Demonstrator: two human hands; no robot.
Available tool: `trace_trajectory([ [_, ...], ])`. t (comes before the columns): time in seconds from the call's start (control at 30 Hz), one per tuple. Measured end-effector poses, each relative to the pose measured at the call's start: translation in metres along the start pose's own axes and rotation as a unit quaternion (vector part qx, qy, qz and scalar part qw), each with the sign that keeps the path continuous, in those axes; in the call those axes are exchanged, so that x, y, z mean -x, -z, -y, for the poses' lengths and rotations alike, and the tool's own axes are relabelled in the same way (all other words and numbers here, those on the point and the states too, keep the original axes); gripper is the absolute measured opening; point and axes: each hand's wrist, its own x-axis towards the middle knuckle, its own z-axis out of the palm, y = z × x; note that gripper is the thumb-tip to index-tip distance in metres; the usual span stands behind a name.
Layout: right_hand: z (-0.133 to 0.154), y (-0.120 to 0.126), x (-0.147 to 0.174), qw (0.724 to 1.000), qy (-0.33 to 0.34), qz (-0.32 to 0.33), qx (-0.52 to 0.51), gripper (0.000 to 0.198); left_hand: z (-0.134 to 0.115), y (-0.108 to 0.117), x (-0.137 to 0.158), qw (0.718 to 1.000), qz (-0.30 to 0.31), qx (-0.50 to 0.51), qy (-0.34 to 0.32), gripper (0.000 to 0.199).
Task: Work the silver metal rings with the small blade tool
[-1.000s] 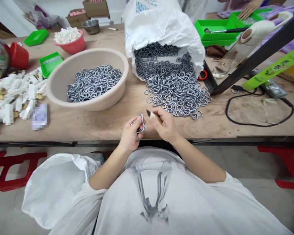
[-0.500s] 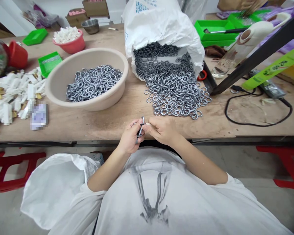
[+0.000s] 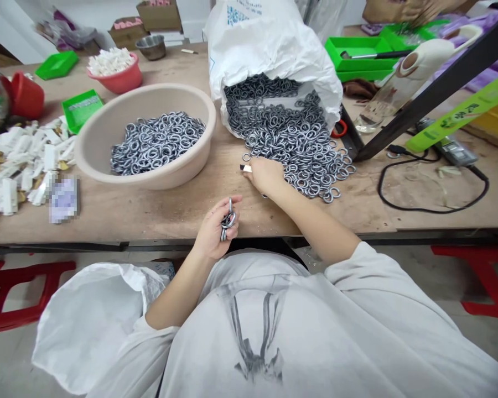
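Note:
My left hand (image 3: pixel 213 232), near the table's front edge, is closed around a few grey metal rings (image 3: pixel 228 220). A forefinger points out past them. My right hand (image 3: pixel 268 176) reaches over the near left side of a loose heap of matching rings (image 3: pixel 292 135). Between its fingers is a short white stick with a black tip (image 3: pixel 245 168), which points left. Whether those fingers also touch a ring is hidden. The heap spills from the mouth of a large white sack (image 3: pixel 269 44). More rings (image 3: pixel 160 141) lie in a beige basin (image 3: pixel 89 130) to the left.
White plastic pieces (image 3: pixel 20 160) are spread at far left, near a red bowl (image 3: pixel 128 74) and green trays (image 3: pixel 83 110). At right are a slanted black metal bar (image 3: pixel 423 91), a clear bottle (image 3: pixel 384 105) and a black cable (image 3: pixel 379 190). Another person's hands (image 3: pixel 427 11) are at the top right.
My right hand has left my left hand and moved forward to the heap of rings, with the white stick. My left hand has shifted slightly left, still holding rings.

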Motion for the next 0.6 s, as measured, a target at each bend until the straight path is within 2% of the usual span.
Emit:
trace_trajectory([
  [0.1, 0.0, 0.0, -0.006, 1.0, 0.01, -0.011, -0.023, 0.027, -0.001, 0.006, -0.004, 1.0, -0.021, 0.021, 0.008, 0.023],
  [0.17, -0.003, 0.0, 0.003, 0.992, 0.022, -0.016, -0.121, 0.023, -0.001, 0.008, -0.006, 0.999, -0.033, 0.03, 0.007, 0.019],
  [0.2, -0.005, 0.0, 0.01, 0.98, 0.034, -0.005, -0.195, 0.024, 0.0, 0.009, -0.008, 0.999, -0.04, 0.029, 0.003, 0.02],
  [0.23, -0.007, 0.0, 0.02, 0.959, 0.051, 0.017, -0.277, 0.025, 0.001, 0.008, -0.009, 0.999, -0.048, 0.022, -0.004, 0.023],
  [0.3, -0.009, 0.001, 0.04, 0.898, 0.094, 0.074, -0.424, 0.029, 0.005, 0.005, -0.011, 0.998, -0.06, -0.006, -0.022, 0.031],
  [0.37, -0.008, 0.002, 0.056, 0.855, 0.131, 0.117, -0.488, 0.029, 0.009, 0.001, -0.013, 0.997, -0.058, -0.041, -0.041, 0.042],
  [0.43, -0.007, 0.004, 0.065, 0.86, 0.145, 0.131, -0.472, 0.028, 0.013, -0.002, -0.013, 0.996, -0.033, -0.07, -0.052, 0.049],
  [0.53, -0.004, 0.007, 0.068, 0.894, 0.142, 0.111, -0.411, 0.029, 0.015, -0.005, -0.011, 0.994, 0.005, -0.09, -0.057, 0.052],
  [0.6, 0.0, 0.007, 0.068, 0.888, 0.145, 0.084, -0.429, 0.028, 0.014, -0.005, -0.009, 0.995, 0.014, -0.082, -0.05, 0.053],
])
